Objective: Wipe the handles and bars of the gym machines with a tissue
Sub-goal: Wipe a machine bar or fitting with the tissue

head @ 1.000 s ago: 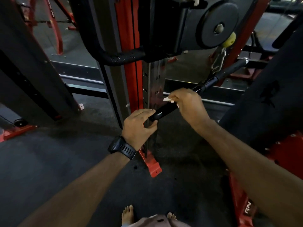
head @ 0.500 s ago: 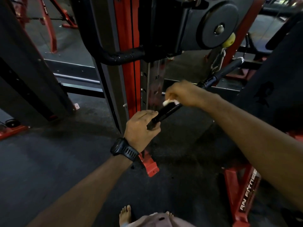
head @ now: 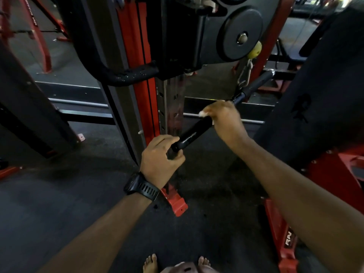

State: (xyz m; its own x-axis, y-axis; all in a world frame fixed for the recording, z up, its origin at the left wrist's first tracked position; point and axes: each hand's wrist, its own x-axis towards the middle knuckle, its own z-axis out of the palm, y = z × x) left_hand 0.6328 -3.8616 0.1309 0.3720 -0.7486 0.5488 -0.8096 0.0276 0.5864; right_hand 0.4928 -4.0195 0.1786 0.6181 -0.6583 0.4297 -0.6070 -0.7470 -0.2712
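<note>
Now, tissue (head: 201, 113) pinched under right hand (head: 226, 121) fingers on bar (head: 192, 135), left hand (head: 159, 156) gripping bar end.

Dark floor (head: 59, 223), probably rubber: red frame foot (head: 176, 202), bare feet (head: 150, 264).

Head view. A black bar (head: 194, 134) hangs aslant from a metal link (head: 245, 73) below a round black disc (head: 241, 34). The left grip (head: 160, 158), with a black watch (head: 140, 186) on its wrist, curls round the bar's lower end. The right grip (head: 224, 119), slightly blurred, wraps the bar higher up, a white tissue (head: 201, 113) showing at its fingers. A red upright (head: 137, 75) stands behind on the dark floor (head: 59, 213).
</note>
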